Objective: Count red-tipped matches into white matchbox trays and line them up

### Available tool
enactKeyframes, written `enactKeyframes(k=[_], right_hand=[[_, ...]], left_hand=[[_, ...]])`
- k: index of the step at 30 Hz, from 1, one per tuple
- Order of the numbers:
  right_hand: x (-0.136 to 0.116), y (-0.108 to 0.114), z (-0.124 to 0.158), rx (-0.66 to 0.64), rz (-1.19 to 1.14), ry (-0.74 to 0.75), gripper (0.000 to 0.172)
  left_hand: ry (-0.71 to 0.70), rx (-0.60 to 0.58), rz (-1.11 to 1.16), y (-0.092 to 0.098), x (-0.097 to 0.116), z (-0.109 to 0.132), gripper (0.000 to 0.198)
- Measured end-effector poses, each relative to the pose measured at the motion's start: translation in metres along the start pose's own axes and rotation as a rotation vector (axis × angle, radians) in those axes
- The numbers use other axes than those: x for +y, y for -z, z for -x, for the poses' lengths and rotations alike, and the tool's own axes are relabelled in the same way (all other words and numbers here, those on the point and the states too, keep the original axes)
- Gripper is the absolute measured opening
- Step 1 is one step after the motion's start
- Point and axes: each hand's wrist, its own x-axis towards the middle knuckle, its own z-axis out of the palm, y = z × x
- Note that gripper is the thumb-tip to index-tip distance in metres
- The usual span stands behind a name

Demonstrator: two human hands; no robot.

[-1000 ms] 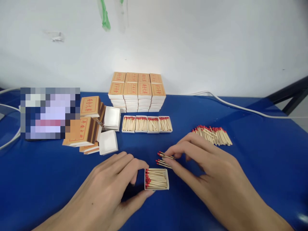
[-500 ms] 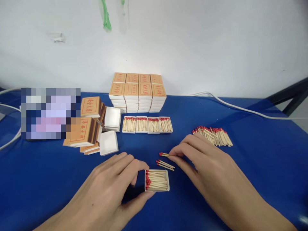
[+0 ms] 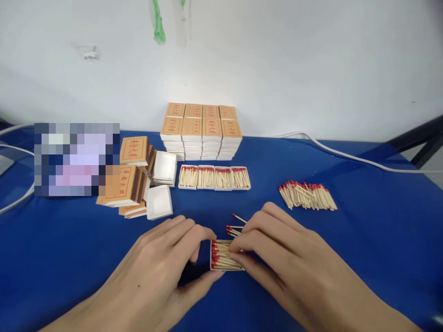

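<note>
Orange boxes [image 3: 200,131] stacked at the back have red writing, too small to read. Four open trays [image 3: 214,177] in front are packed with red-tipped matches. On the table [image 3: 363,240], my left hand [image 3: 162,263] grips the near tray [image 3: 224,269] of matches. My right hand [image 3: 287,263] has dropped from the loose matches [image 3: 235,228] onto its right end, fingers bunched. Can't tell if they're holding any.
</note>
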Motion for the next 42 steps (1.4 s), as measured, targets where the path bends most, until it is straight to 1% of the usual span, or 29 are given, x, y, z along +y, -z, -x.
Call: enactKeyframes(k=[2,4,7,10,15,17,19,21,23,25,29,32,36,39,42], right_hand=[[0.0,-0.001,0.0,-0.058,0.038,0.015,0.033],[0.0,-0.001,-0.001,-0.075,0.066,0.004,0.03],[0.0,0.0,-0.004,-0.047,0.083,-0.018,0.031],[0.001,0.001,-0.006,-0.015,0.056,-0.033,0.033],[0.001,-0.001,-0.006,-0.006,0.025,-0.058,0.034],[0.001,-0.002,-0.005,0.031,-0.003,-0.091,0.029],[0.001,-0.002,-0.004,0.101,-0.005,-0.141,0.022],[0.003,-0.002,-0.002,0.18,0.058,-0.198,0.014],[0.008,-0.002,0.001,0.216,0.14,-0.249,0.01],[0.013,-0.002,0.004,0.174,0.17,-0.282,0.01],[0.018,-0.004,0.007,0.099,0.14,-0.315,0.012],[0.017,-0.005,0.006,0.078,0.107,-0.308,0.02],[0.016,-0.004,0.005,0.06,0.124,-0.294,0.027],[0.016,-0.004,0.006,0.059,0.152,-0.275,0.026],[0.015,-0.002,0.005,0.105,0.15,-0.256,0.022]], left_hand=[[-0.003,0.003,0.001,0.0,0.0,0.0,0.025],[-0.005,0.004,0.006,0.0,0.0,0.0,0.023],[-0.006,0.007,0.014,0.0,0.0,0.0,0.021],[-0.004,0.006,0.01,0.0,0.001,0.0,0.025],[-0.015,-0.002,-0.004,0.002,0.002,0.0,0.028],[-0.02,-0.004,-0.007,0.002,0.002,-0.001,0.027],[-0.021,-0.009,-0.007,0.002,0.002,-0.002,0.026],[-0.031,-0.007,-0.009,0.002,0.002,-0.003,0.027],[-0.035,-0.005,-0.012,0.002,0.002,-0.003,0.027],[-0.031,-0.005,-0.012,0.002,0.002,-0.003,0.025],[-0.041,-0.005,-0.02,0.003,0.001,-0.002,0.022],[-0.039,-0.005,-0.029,0.003,0.001,-0.002,0.02],[-0.048,-0.006,-0.028,0.002,0.001,-0.003,0.019],[-0.05,-0.007,-0.017,0.003,0.001,-0.004,0.021],[-0.041,-0.002,-0.017,0.003,0.001,-0.004,0.022]])
